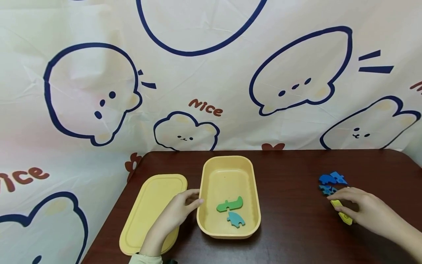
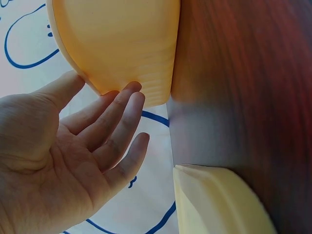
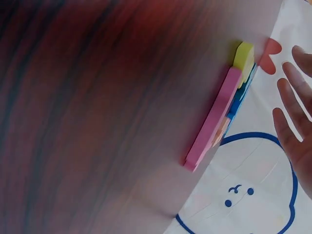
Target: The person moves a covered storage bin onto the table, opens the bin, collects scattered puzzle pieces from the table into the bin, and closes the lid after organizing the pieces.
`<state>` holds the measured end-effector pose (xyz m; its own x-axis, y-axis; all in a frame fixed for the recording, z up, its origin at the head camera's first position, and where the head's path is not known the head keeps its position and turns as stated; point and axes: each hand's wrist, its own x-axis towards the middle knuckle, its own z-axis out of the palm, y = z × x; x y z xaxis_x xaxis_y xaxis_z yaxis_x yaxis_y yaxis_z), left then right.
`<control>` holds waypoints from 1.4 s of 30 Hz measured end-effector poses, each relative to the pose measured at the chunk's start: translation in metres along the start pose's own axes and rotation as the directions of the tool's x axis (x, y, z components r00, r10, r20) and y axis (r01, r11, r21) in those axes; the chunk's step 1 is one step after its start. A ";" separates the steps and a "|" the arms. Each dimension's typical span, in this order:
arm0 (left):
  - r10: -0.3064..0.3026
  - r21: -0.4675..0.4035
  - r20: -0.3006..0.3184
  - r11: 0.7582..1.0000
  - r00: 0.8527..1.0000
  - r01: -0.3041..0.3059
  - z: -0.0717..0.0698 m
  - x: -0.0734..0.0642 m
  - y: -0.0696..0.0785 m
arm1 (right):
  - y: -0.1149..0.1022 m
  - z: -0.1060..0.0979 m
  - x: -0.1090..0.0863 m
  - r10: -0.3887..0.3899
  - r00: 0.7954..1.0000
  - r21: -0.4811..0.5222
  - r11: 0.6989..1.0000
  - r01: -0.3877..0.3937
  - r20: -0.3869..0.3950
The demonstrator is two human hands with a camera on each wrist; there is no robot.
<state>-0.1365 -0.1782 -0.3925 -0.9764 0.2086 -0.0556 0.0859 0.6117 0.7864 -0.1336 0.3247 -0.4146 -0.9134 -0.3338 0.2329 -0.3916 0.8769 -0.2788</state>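
Observation:
My left hand [image 1: 176,209] is at the left rim of a yellow plastic box [image 1: 226,161], its thumb over the edge. In the left wrist view its fingers [image 2: 119,117] touch the outer wall, the little finger apart from it. Inside the box lie a green puzzle piece [image 1: 230,204] and a teal puzzle piece [image 1: 235,219]. On the right, my right hand [image 1: 369,207] hovers with spread fingers over a yellow puzzle piece [image 1: 345,218]. Blue puzzle pieces [image 1: 328,179] lie just beyond its fingertips. The right wrist view shows a pink piece [image 3: 214,119] and an orange piece [image 3: 221,131], hidden by the hand from the head.
A yellow lid [image 1: 158,198] lies flat left of the box, partly under the left forearm. Everything stands on a dark brown wooden table [image 1: 290,205]. Behind it hangs a pale cloth [image 1: 237,91] with cartoon outlines.

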 end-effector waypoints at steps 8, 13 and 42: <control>-0.005 0.003 0.007 1.000 1.000 0.005 0.000 0.001 0.000 | 0.011 -0.001 -0.005 0.027 0.999 0.001 1.000 -0.027 0.023; -0.003 0.002 0.006 1.000 1.000 0.003 0.000 0.001 0.000 | 0.016 0.000 -0.006 0.052 0.997 0.034 0.998 -0.054 0.047; -0.004 -0.003 0.005 1.000 1.000 0.004 0.001 -0.001 0.000 | 0.047 0.016 -0.018 -0.034 0.992 0.114 0.993 0.020 0.120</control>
<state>-0.1358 -0.1780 -0.3930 -0.9757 0.2105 -0.0616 0.0819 0.6103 0.7880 -0.1375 0.3668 -0.4472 -0.9064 -0.4024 0.1284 -0.4199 0.8247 -0.3789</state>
